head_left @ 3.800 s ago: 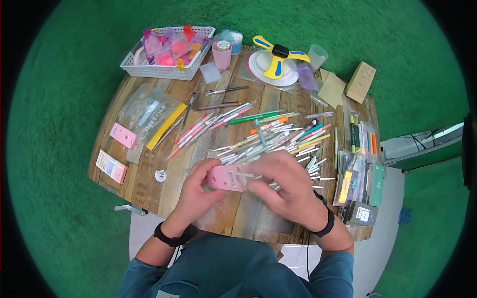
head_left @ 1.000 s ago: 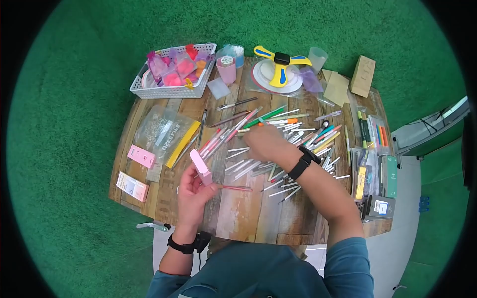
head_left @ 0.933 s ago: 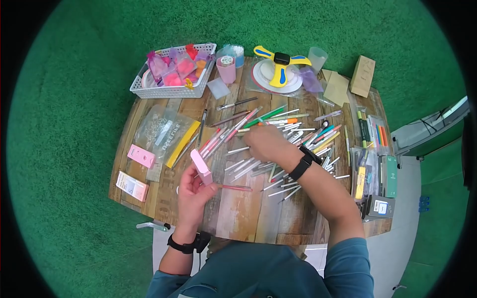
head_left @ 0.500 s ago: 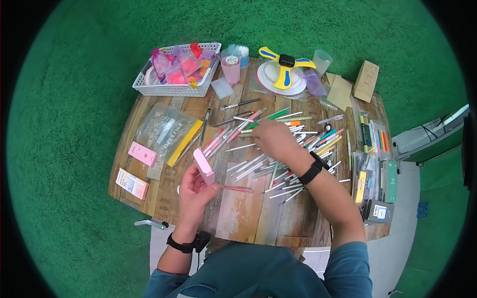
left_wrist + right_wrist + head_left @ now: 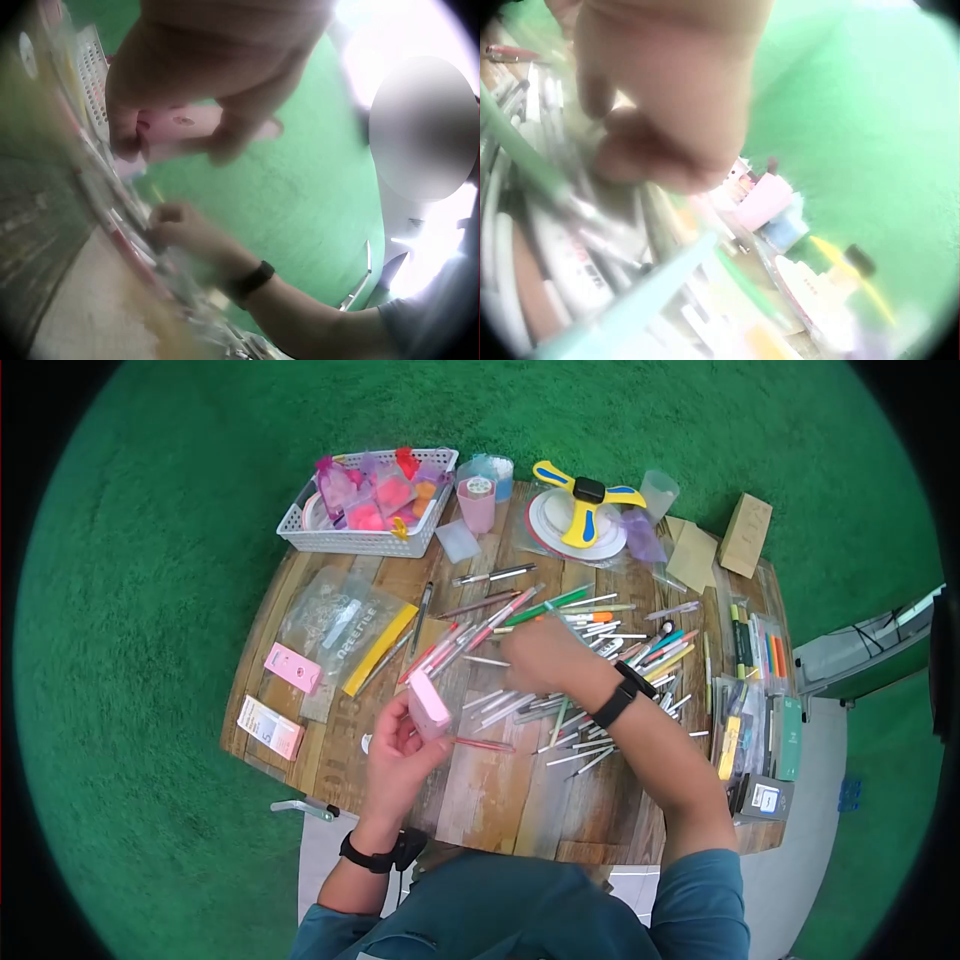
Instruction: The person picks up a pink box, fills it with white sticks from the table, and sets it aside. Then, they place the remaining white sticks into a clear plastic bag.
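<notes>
My left hand [image 5: 397, 772] holds a small pink box [image 5: 429, 705] up over the near side of the table, thumb on one side and fingers on the other. The left wrist view shows the same pink box [image 5: 176, 129] between thumb and fingers. A red pen [image 5: 485, 744] lies just right of that thumb. My right hand [image 5: 548, 657] is low over a spread heap of pens and white sticks [image 5: 510, 705], its fingers bent downward. I cannot tell whether its fingertips pinch one of them. A pale blue stick [image 5: 641, 296] crosses the foreground of the right wrist view.
Another pink box [image 5: 292, 667], a white and pink carton [image 5: 270, 727] and a clear zip bag [image 5: 335, 622] lie at left. A white basket [image 5: 350, 541], pink cup [image 5: 478, 510] and plates [image 5: 560, 535] line the far edge. Marker packs [image 5: 762, 645] and a dark box [image 5: 762, 797] stand at right.
Earlier both hands were together at the pink box; the right has since moved to the pens. Over the last half second the left hand raised the box slightly and turned it.
</notes>
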`<state>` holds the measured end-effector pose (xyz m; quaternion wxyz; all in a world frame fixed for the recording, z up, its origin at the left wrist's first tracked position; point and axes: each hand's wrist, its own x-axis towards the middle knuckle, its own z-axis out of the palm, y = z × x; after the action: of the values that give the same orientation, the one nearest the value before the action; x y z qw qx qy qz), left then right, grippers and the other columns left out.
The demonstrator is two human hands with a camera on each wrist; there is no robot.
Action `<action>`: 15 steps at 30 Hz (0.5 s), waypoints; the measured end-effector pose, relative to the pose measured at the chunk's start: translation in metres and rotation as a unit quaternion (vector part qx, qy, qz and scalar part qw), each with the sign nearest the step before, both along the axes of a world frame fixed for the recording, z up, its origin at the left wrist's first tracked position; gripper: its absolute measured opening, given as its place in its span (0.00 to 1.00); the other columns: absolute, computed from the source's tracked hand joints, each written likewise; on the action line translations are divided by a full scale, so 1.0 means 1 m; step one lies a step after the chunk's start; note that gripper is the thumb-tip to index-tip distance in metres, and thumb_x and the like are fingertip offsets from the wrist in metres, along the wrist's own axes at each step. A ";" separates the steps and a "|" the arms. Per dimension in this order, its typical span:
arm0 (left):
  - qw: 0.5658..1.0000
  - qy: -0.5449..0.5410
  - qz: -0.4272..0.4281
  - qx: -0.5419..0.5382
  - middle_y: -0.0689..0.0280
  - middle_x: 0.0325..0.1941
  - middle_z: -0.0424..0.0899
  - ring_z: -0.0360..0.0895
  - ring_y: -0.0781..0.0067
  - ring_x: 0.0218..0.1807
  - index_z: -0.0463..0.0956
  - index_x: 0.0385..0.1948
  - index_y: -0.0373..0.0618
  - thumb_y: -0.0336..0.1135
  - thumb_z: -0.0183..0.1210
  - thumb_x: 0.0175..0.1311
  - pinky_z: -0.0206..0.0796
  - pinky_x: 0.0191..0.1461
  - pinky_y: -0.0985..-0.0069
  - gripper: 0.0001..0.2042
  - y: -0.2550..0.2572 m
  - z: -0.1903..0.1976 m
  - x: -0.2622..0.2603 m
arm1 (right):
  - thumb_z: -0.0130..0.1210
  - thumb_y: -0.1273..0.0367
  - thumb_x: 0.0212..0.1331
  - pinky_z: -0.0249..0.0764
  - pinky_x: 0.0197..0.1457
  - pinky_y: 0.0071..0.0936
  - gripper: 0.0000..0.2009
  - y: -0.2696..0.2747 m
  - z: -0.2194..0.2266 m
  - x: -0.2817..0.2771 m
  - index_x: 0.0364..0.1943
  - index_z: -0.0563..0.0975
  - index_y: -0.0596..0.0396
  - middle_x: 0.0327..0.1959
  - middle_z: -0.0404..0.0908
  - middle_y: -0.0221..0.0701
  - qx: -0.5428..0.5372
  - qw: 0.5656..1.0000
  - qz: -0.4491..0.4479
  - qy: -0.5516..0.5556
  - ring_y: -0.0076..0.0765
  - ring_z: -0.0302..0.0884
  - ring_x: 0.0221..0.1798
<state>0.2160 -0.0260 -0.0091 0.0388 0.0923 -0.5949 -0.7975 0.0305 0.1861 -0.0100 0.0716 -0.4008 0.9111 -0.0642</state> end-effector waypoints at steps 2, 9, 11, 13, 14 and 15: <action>0.994 0.014 -0.012 -0.107 0.63 0.62 0.77 0.75 0.72 0.63 0.67 0.68 0.40 0.22 0.70 0.57 0.70 0.67 0.70 0.34 -0.003 -0.010 0.003 | 0.59 0.66 0.51 0.80 0.42 0.45 0.11 0.011 0.015 0.010 0.29 0.83 0.61 0.29 0.85 0.49 -0.067 0.996 -0.040 -0.039 0.53 0.86 0.36; 0.947 0.064 0.001 -0.316 0.60 0.67 0.73 0.74 0.66 0.68 0.69 0.67 0.38 0.21 0.68 0.51 0.70 0.69 0.68 0.35 0.000 -0.018 0.000 | 0.59 0.76 0.56 0.73 0.33 0.24 0.04 0.073 0.075 0.077 0.35 0.81 0.60 0.25 0.80 0.31 -0.460 0.836 -0.177 -0.242 0.29 0.76 0.26; 0.918 0.097 -0.003 -0.385 0.57 0.68 0.72 0.75 0.65 0.66 0.72 0.64 0.38 0.20 0.67 0.49 0.71 0.67 0.69 0.34 0.001 -0.019 -0.002 | 0.59 0.78 0.57 0.69 0.30 0.21 0.05 0.083 0.088 0.095 0.36 0.82 0.57 0.26 0.77 0.25 -0.493 0.846 -0.085 -0.188 0.23 0.73 0.26; 0.911 0.101 -0.001 -0.399 0.57 0.68 0.72 0.75 0.65 0.65 0.73 0.64 0.39 0.20 0.67 0.48 0.71 0.66 0.69 0.33 0.005 -0.013 -0.002 | 0.60 0.78 0.56 0.70 0.30 0.24 0.06 0.085 0.104 0.111 0.36 0.82 0.56 0.27 0.78 0.27 -0.449 0.873 -0.061 -0.180 0.26 0.74 0.26; 0.904 0.106 0.001 -0.414 0.56 0.68 0.72 0.75 0.64 0.64 0.73 0.63 0.39 0.20 0.67 0.48 0.72 0.66 0.70 0.33 0.007 -0.011 -0.001 | 0.60 0.78 0.55 0.71 0.29 0.27 0.07 0.085 0.108 0.117 0.36 0.82 0.55 0.27 0.78 0.28 -0.406 0.897 -0.036 -0.170 0.29 0.75 0.26; 0.904 0.107 -0.003 -0.415 0.56 0.68 0.72 0.75 0.64 0.64 0.73 0.63 0.39 0.20 0.67 0.48 0.72 0.66 0.70 0.33 0.008 -0.010 -0.001 | 0.60 0.78 0.55 0.71 0.29 0.27 0.07 0.083 0.108 0.122 0.36 0.82 0.55 0.27 0.78 0.28 -0.407 0.897 -0.040 -0.170 0.29 0.75 0.26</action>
<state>0.2151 -0.0175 -0.0192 0.1346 -0.0196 -0.8646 -0.4837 0.1522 0.2692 0.0979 0.0532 -0.3413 0.7945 -0.4994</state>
